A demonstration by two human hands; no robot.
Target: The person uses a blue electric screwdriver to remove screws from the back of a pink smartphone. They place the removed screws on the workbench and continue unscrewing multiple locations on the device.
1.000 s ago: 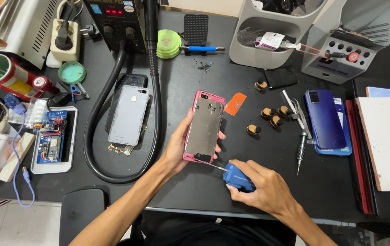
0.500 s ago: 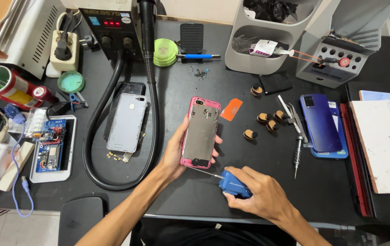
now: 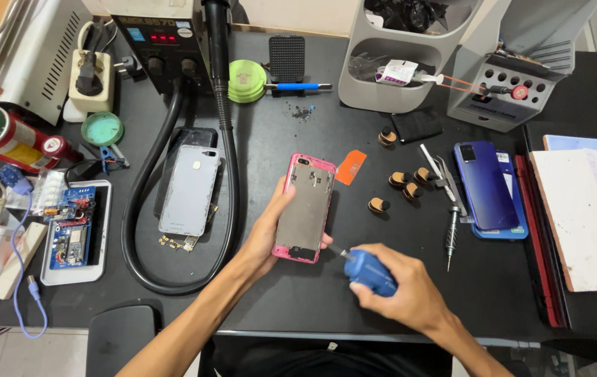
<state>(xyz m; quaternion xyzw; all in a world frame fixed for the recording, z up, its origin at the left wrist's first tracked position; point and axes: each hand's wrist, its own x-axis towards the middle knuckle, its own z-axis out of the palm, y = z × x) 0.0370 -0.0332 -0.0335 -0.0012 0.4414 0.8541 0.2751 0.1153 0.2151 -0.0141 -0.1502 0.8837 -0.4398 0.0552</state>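
An opened phone with a pink frame [image 3: 305, 207] lies face down on the black table [image 3: 277, 300], its bare metal inner plate showing. My left hand [image 3: 265, 234] grips its left edge and lower end. My right hand [image 3: 399, 293] holds a screwdriver with a blue handle [image 3: 370, 272]. Its thin tip touches the phone's lower right corner.
A grey back cover [image 3: 189, 190] lies to the left inside a loop of black hose [image 3: 134, 237]. An orange pick [image 3: 351, 167], several small brown caps [image 3: 405, 188], tweezers and a blue phone [image 3: 487, 187] lie to the right. Circuit boards and storage bins stand around.
The view has shifted a little. My right hand has brought the screwdriver closer, so its tip now meets the lower right corner of the pink phone. My left hand keeps its grip.
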